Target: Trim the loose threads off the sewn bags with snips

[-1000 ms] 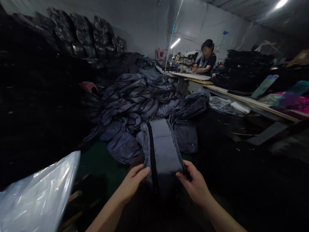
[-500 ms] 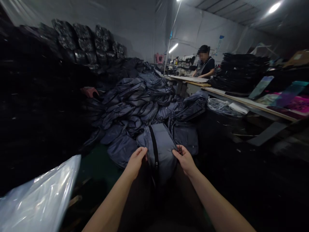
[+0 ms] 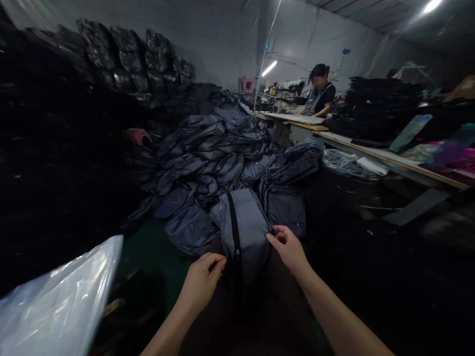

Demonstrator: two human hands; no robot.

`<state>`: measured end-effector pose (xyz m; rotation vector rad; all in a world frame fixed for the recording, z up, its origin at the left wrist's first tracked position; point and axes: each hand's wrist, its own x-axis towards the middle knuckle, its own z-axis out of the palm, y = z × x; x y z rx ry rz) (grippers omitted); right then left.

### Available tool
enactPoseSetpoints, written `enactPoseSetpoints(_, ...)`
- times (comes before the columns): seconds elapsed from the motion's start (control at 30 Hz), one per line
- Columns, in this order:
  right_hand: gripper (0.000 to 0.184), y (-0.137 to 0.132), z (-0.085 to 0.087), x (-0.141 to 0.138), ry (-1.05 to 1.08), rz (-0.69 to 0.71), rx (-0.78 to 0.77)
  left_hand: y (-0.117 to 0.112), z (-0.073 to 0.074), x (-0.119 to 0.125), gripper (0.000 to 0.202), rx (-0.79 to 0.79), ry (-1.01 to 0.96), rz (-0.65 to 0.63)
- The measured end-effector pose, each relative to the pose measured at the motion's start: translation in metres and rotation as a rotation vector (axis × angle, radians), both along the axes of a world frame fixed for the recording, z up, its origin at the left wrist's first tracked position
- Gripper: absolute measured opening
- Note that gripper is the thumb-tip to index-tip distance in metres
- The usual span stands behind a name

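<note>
Two bare hands sit low in my view, and I read the scene from the left. Far left of the fingers, a crinkled sheet of clear plastic film fills the lower corner. Well above them rise stacks of glossy black bagged bundles, with a pink plastic stool against the dark pile below. My left hand is curled, its fingers at the lower left side of a grey padded bag with a black zip, though I cannot tell whether they grip it. Just past the fingers lies a heap of navy padded bags. My right hand is nearly closed, pinching the bag's right edge between thumb and forefinger. Farther right, a person in a dark apron stands behind a long wooden worktable, near a stack of black fabric
</note>
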<state>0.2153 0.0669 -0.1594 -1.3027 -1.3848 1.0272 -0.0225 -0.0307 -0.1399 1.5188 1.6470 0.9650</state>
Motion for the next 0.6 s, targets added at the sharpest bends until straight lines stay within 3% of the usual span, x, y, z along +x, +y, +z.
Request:
enactPoseSetpoints(0.13, 0.045, -0.024, 0.009, -0.003, -0.220, -0.053, 0.108, -0.006, -0.005, 0.000, 0.021, 0.064, 0.103, 0.041)
enactPoseSetpoints(0.27, 0.037, -0.054, 0.020, -0.016, -0.388, 0.074, 0.205, -0.011, -0.016, 0.006, 0.012, 0.146, 0.130, 0.062)
enactPoseSetpoints(0.43, 0.019, -0.073, 0.015, -0.034, -0.661, 0.292, 0.469, -0.020, -0.039, 0.017, 0.012, 0.199, -0.004, 0.073)
enactPoseSetpoints(0.6, 0.017, -0.073, 0.008, -0.047, -0.836, 0.308, 0.637, -0.025, -0.053, 0.022, 0.015, 0.206, -0.184, 0.181)
